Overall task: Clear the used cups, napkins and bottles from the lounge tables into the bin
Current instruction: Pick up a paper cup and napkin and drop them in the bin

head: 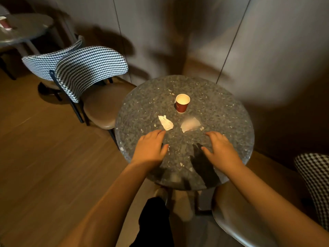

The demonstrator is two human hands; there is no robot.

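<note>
We kept left hand (151,148) and right hand (220,150) relaxed, empty; left napkin (166,123) lay just ahead of the left, slanting near-rightward, cup (182,103) beyond.

The left hand (151,148) and right hand (220,150) are hanging apart over the counter's (222,111) near half. The first napkin (166,122) is lying just beyond the left hand, and the second napkin (190,124) beyond the right hand, toward its left. The cup (182,103) is standing behind both. A chair (89,68) is standing left of the left hand.
</note>
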